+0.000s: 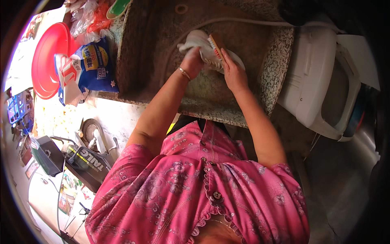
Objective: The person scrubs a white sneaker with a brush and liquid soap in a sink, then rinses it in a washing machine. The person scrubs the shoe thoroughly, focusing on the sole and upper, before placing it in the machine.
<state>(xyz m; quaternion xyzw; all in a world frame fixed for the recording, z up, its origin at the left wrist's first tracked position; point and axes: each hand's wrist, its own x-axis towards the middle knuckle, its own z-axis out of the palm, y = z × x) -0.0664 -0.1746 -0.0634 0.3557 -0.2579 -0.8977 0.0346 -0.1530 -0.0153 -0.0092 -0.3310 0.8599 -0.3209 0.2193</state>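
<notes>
A pale shoe (pixel 208 54) with laces is held over the bottom of a speckled stone sink (pixel 275 65). My left hand (pixel 193 62) grips it on its near left side; the fingertips are hidden by the shoe. In my right hand (pixel 235 73) is a wooden-backed scrub brush (pixel 215 47) with white and red bristles. The bristles face left, against the shoe's upper or very close to it. My right fingers lie along the brush's back, and the thumb is out of sight.
A light hose (pixel 234 20) curves through the sink. On the left stand a blue detergent bag (pixel 99 68), a red plastic basin (pixel 48 61) and plastic bags (pixel 88 21). To the right is a white plastic appliance (pixel 317 79). An electric scooter (pixel 88 161) stands lower left.
</notes>
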